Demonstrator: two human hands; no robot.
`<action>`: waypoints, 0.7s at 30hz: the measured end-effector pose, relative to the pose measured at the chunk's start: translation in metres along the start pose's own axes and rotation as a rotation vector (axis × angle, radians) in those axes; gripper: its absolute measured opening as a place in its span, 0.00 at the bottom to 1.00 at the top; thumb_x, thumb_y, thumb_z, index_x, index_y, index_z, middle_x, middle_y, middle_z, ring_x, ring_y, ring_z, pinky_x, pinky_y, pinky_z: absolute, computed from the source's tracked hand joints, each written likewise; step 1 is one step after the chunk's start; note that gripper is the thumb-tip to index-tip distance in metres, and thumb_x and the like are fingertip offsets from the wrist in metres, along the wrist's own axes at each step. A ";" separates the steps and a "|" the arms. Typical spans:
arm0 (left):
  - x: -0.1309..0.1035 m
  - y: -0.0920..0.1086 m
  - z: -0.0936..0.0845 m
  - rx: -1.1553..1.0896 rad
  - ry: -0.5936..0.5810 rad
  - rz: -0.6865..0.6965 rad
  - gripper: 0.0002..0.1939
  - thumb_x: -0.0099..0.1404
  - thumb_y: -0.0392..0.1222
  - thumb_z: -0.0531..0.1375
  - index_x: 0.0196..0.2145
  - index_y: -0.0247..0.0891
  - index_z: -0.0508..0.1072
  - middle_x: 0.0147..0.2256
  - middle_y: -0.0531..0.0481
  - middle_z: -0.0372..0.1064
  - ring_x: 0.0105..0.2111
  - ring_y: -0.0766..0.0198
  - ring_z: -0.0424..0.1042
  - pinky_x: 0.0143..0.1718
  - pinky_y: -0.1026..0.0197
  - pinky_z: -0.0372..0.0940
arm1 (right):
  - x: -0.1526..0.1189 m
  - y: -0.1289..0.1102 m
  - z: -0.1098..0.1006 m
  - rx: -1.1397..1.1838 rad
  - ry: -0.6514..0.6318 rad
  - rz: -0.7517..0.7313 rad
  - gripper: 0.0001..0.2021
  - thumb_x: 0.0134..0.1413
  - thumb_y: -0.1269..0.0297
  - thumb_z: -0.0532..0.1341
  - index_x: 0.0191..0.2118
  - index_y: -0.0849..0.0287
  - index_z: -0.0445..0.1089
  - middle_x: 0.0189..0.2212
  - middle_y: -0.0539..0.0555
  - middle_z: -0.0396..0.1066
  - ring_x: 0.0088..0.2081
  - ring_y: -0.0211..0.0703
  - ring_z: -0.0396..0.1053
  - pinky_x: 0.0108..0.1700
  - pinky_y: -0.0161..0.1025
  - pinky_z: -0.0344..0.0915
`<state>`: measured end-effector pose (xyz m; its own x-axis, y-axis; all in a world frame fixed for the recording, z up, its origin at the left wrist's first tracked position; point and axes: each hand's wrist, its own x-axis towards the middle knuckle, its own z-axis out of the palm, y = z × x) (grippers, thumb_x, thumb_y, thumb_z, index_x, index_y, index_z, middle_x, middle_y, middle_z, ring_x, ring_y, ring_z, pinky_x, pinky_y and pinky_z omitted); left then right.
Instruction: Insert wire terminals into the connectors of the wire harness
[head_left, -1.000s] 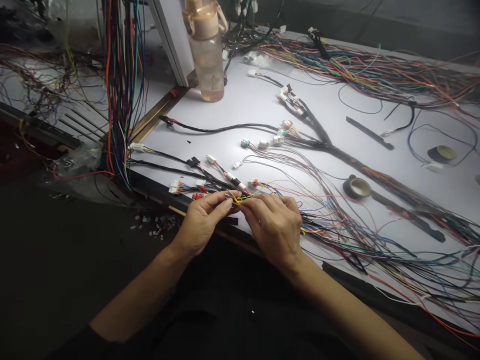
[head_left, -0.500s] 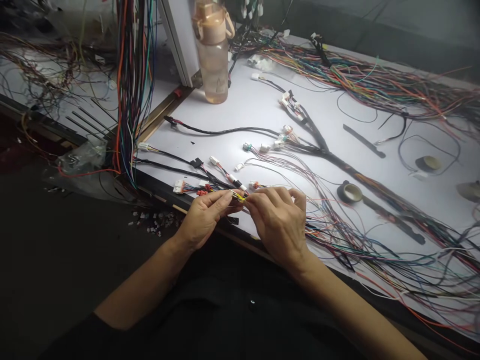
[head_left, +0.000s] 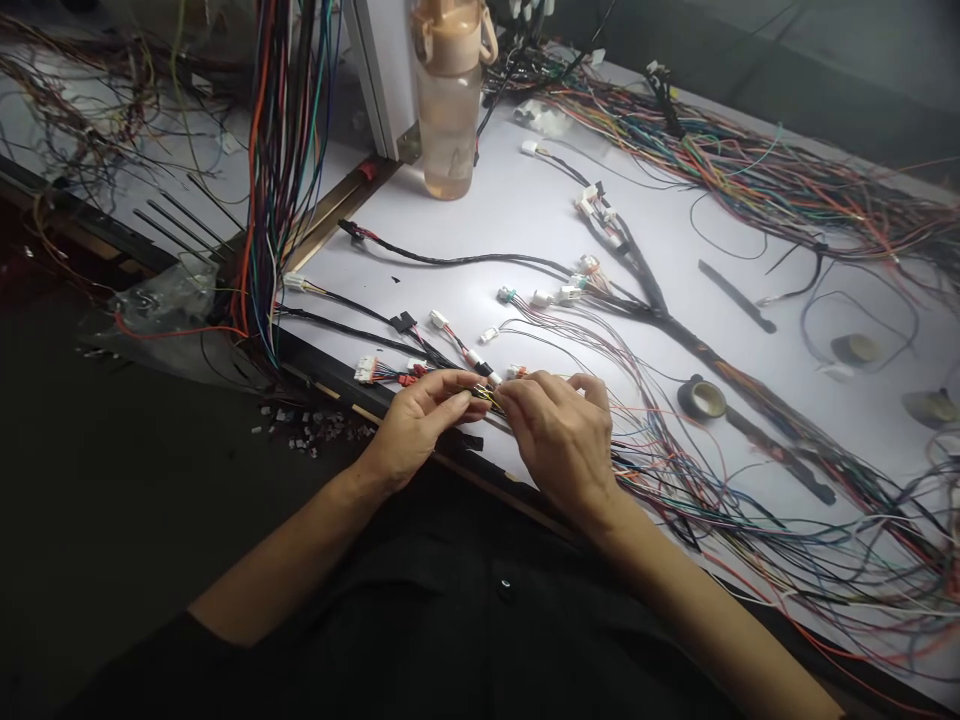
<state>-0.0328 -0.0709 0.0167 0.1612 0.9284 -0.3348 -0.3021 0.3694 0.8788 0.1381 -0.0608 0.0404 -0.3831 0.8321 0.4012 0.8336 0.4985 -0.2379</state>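
Observation:
Close together at the table's front edge, my left hand (head_left: 416,425) and my right hand (head_left: 562,435) pinch a small bunch of yellow and black wires (head_left: 486,393) between their fingertips. The ends inside the fingers are hidden. Just beyond the fingers lie a white connector with several wires (head_left: 366,370), a red connector (head_left: 409,379) and a black connector (head_left: 403,322). A white plug on a short red-and-black lead (head_left: 438,320) points away to the left. Loose thin wires (head_left: 675,480) spread out to the right of my right hand.
A taped wire harness (head_left: 697,345) branches across the white table. Tape rolls (head_left: 706,400) lie to its right. A water bottle (head_left: 448,125) stands at the back. Hanging wires (head_left: 281,150) drop at the left, and a long wire bundle (head_left: 720,160) lines the rear.
The view has shifted slightly, so the table's things sit a little further right. My left fingers have loosened and spread a little around the yellow and black wires; my right hand stays pinched.

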 end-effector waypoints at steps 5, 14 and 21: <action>0.004 0.015 -0.022 0.294 -0.091 0.019 0.22 0.64 0.43 0.62 0.55 0.44 0.67 0.50 0.44 0.71 0.36 0.62 0.78 0.41 0.58 0.73 | 0.001 0.004 0.003 -0.045 -0.002 0.031 0.09 0.65 0.67 0.56 0.33 0.57 0.70 0.28 0.48 0.73 0.30 0.37 0.67 0.44 0.42 0.51; 0.006 0.023 -0.031 0.239 0.150 0.047 0.31 0.60 0.40 0.65 0.59 0.38 0.62 0.38 0.45 0.77 0.31 0.61 0.79 0.36 0.60 0.75 | -0.002 0.012 0.003 0.008 0.028 0.029 0.08 0.64 0.64 0.58 0.33 0.57 0.71 0.29 0.49 0.75 0.32 0.37 0.70 0.42 0.42 0.53; 0.005 0.016 -0.014 -0.112 0.261 -0.001 0.31 0.61 0.33 0.63 0.59 0.35 0.57 0.44 0.40 0.76 0.40 0.58 0.78 0.42 0.59 0.74 | 0.000 0.015 -0.013 0.382 0.209 0.191 0.04 0.60 0.65 0.62 0.33 0.57 0.70 0.28 0.48 0.74 0.30 0.35 0.69 0.39 0.40 0.59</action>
<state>-0.0495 -0.0596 0.0245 -0.0814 0.9019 -0.4242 -0.4063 0.3586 0.8404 0.1557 -0.0565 0.0479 -0.1166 0.8703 0.4785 0.6601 0.4279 -0.6174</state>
